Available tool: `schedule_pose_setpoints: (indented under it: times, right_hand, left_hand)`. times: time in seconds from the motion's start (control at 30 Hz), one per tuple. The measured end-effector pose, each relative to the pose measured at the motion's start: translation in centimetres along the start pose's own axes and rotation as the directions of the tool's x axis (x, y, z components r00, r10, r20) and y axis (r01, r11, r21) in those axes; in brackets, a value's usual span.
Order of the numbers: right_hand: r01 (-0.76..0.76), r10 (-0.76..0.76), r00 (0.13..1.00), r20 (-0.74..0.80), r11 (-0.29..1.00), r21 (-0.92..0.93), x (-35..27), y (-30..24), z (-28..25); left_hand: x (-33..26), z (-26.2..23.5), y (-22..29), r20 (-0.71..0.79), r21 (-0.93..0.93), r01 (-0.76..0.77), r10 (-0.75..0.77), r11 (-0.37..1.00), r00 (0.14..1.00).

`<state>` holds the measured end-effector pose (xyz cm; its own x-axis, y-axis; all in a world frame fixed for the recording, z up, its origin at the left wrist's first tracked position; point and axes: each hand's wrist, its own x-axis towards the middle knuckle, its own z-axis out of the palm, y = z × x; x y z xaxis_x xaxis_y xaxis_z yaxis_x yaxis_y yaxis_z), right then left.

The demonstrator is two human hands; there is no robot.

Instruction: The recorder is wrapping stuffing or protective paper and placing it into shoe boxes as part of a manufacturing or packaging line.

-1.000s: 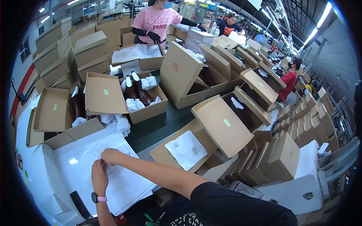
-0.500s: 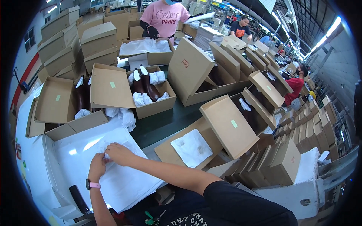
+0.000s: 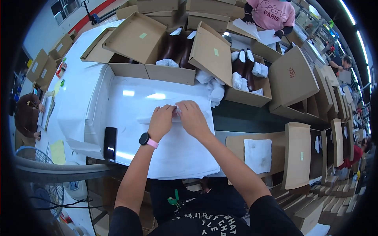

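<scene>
My left hand [image 3: 160,121], with a watch on a pink strap [image 3: 148,141] at its wrist, and my right hand [image 3: 192,118] meet over a stack of white tissue paper sheets [image 3: 173,157]. Their closed fingertips press together on a crumpled piece of white tissue paper [image 3: 146,114]; part of it is hidden beneath them. Beyond my hands stand open cardboard boxes [image 3: 169,74] with dark brown boots [image 3: 184,55] inside. Wads of white paper [image 3: 215,91] lie beside the near box corner.
A black phone [image 3: 110,143] rests left of the stack, near a thick pile of white paper [image 3: 84,114]. On the right, a stained white sheet [image 3: 258,156] lies on cardboard, next to an open lid [image 3: 297,155]. Another person in a pink shirt [image 3: 271,15] handles paper across the table.
The view has swung left, so the boxes now sit farther right and my hands nearer the middle. Both hands stay together on the tissue paper. The person opposite now holds paper over a box.
</scene>
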<state>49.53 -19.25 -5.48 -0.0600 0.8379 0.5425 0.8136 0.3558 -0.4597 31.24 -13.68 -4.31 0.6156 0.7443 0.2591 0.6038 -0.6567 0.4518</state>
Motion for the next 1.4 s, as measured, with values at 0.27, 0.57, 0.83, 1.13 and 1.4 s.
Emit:
schedule_pose_setpoints:
  times: [0.27,0.57,0.83,1.13,1.4]
  right_hand:
    - [0.039,-0.038,0.999,0.005,0.992,-0.117,0.0,1.7,5.5]
    - [-0.325,0.289,0.808,0.513,0.945,-0.02,0.8,-2.1,-0.1]
    - [-0.679,0.419,0.727,0.543,0.556,0.48,-10.3,-12.2,-8.9]
    - [-0.417,0.376,0.902,0.211,0.885,0.208,-18.9,-7.8,-15.0]
    - [-0.107,0.004,0.967,0.253,0.913,0.394,-17.7,-14.4,-19.4]
  left_hand:
    - [0.1,0.3,-0.3,-0.416,0.13,-0.004,0.058,0.991,0.907]
    - [-10.3,3.1,5.1,0.293,-0.953,0.269,-0.665,-0.141,0.687]
    - [-12.8,0.3,9.2,0.262,-0.962,0.274,-0.281,0.001,0.923]
    - [-13.3,-3.0,14.9,0.565,-0.757,0.354,-0.278,-0.549,0.777]
    - [-15.4,-3.1,15.5,0.682,-0.699,0.547,-0.199,-0.461,0.703]
